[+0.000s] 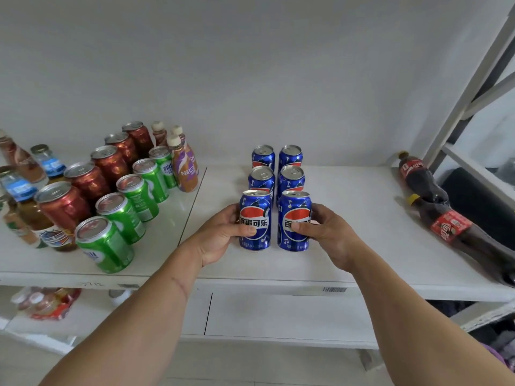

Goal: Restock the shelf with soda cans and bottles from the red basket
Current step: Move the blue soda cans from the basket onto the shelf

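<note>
Already well stocked: shelf (348,218) carried red and green can rows at its left end, six Pepsi cans in two files mid-shelf, two cola bottles (446,215) lying at the right end. Basket out of view, so remainder unknown. Left hand (223,235) curled round front-left can (255,220); right hand (324,232) round front-right can (294,220), both standing near the front edge.

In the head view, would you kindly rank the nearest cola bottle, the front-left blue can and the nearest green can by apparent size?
1. nearest cola bottle, lying down, clearly largest.
2. nearest green can and front-left blue can: the green looks larger but stands nearer the camera, so they are unranked.
</note>
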